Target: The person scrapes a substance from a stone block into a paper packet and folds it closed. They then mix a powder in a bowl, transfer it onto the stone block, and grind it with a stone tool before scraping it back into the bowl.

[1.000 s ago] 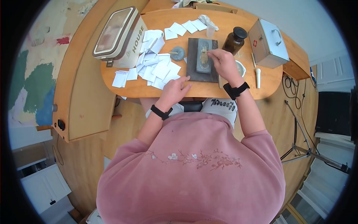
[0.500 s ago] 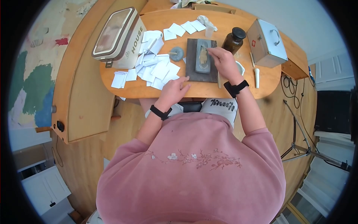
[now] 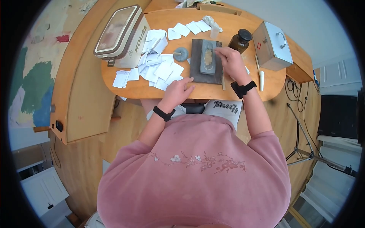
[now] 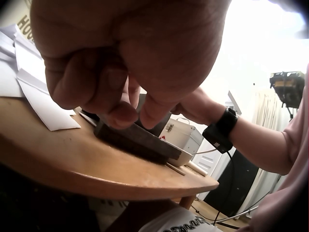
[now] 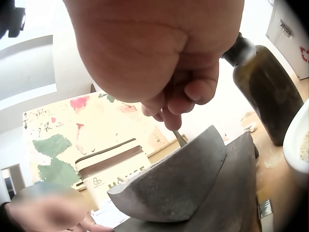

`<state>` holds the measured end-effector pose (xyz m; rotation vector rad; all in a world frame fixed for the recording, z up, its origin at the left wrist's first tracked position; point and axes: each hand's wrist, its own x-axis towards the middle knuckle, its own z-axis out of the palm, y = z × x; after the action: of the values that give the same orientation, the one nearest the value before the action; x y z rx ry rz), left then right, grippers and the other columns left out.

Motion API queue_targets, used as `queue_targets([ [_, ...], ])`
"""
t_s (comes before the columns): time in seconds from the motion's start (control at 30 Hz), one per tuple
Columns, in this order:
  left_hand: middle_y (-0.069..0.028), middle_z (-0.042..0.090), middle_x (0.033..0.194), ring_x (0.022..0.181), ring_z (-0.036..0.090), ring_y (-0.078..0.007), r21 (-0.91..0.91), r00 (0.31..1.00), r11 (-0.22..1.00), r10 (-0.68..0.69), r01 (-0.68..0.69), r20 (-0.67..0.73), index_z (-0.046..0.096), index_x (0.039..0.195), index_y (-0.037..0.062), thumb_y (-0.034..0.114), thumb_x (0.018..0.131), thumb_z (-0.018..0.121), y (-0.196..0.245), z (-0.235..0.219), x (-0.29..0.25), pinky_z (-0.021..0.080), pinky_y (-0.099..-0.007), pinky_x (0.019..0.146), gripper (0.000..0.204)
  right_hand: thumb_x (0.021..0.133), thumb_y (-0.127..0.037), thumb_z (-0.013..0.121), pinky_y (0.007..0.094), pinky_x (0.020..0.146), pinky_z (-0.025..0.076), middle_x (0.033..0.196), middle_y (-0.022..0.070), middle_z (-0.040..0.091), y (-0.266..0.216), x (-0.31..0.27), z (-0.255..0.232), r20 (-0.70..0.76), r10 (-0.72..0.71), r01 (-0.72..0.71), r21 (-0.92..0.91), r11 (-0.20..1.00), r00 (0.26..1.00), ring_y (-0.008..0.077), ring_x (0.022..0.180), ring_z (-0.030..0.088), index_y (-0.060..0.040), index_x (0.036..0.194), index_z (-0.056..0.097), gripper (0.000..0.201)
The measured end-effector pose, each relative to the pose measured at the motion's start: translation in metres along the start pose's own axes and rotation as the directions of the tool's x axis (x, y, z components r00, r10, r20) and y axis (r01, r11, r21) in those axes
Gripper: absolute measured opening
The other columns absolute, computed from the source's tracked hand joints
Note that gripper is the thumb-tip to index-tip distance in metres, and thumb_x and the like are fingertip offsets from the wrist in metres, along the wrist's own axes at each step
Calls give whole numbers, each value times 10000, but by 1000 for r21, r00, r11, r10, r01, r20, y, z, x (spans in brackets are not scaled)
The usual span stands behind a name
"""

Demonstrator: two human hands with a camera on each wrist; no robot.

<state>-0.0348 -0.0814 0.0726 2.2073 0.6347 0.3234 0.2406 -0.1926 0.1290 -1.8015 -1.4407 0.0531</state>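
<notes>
A grey stone trough [image 3: 207,62] with pale brown powder inside stands on a dark board [image 3: 195,60]. My right hand [image 3: 232,64] is over the trough's right rim; in the right wrist view its fingertips pinch a thin metal tool [image 5: 180,138], whose lower end the trough [image 5: 169,183] hides. At the board's lower left corner lies my left hand [image 3: 177,93], the index fingertip touching it and the thumb apart. In the left wrist view that hand's fingers [image 4: 120,115] are bent loosely beside the board [image 4: 137,142].
Left are white papers [image 3: 163,70], a box marked HOUSE [image 3: 133,45] and a grey disc with a handle [image 3: 181,54]. Right stand a brown bottle [image 3: 239,41], a bowl [image 5: 295,140] largely hidden in the head view, a white pestle [image 3: 261,80] and a metal case [image 3: 272,49].
My right hand has moved a little to the right, from above the powder to the trough's right rim, and covers more of the bowl. The left hand has stayed by the board's corner.
</notes>
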Motion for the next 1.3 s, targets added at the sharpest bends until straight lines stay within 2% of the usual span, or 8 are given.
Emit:
queue_targets([
  [0.57,-91,453,581,526,444,-244,4,1000,1000,13,-13,-11,786,1371,36,269,1047,774,3,-1,0,385,-428,566,399,1031,-60,735,455,817,596,975,198,770,4,2,-5,-37,-30,29,-41,999,999,405,921,754,-2,1151,813,155],
  [0.67,-126,593,608,625,662,-350,55,999,998,-43,42,11,798,1306,57,283,1032,787,9,-6,1,485,-474,602,355,1016,-59,732,469,820,606,988,186,778,3,4,-6,-8,-97,95,-168,981,995,410,933,759,-19,1129,817,147],
  [0.77,-126,588,609,610,643,-347,46,999,998,-33,32,23,798,1303,56,279,1031,785,3,-3,-1,476,-476,598,352,1005,-55,725,480,819,612,996,185,785,-4,7,-9,79,-117,130,-188,974,990,417,935,761,-37,1127,820,155],
  [0.83,-87,451,581,520,434,-239,4,1000,1000,6,-6,-4,784,1378,36,262,1042,773,2,-1,-1,379,-425,560,406,1004,-63,728,473,823,618,1004,190,793,-12,11,-11,55,-95,106,-237,966,994,417,934,766,-40,1128,819,156],
  [0.93,-121,568,603,582,596,-337,26,999,999,-36,36,12,796,1309,52,271,1029,786,4,-3,-1,452,-480,586,355,1001,-75,736,479,820,620,1011,194,799,1,8,-4,67,-75,89,-240,967,995,416,931,770,-43,1112,820,142],
  [1.07,-118,574,608,587,602,-335,21,1000,1000,-21,20,14,794,1313,50,272,1029,787,2,-2,-3,458,-474,588,360,1010,-87,738,490,812,620,1021,197,799,-3,6,-4,83,-72,89,-223,971,994,417,927,771,-39,1101,817,130],
  [1.13,-89,444,581,520,427,-237,7,1000,1000,-3,3,0,779,1386,30,253,1040,780,3,-2,-1,376,-422,562,412,1020,-100,739,500,801,615,1006,200,795,0,8,0,-11,-91,86,-247,965,996,423,921,767,-35,1098,817,128],
  [1.3,-88,442,581,526,423,-238,-1,1000,1000,-20,20,7,778,1387,30,255,1041,784,2,-2,-1,376,-424,565,413,1038,-125,739,492,803,615,1000,195,797,-11,13,-3,20,-63,66,-256,964,998,418,929,767,-26,1104,814,140],
])
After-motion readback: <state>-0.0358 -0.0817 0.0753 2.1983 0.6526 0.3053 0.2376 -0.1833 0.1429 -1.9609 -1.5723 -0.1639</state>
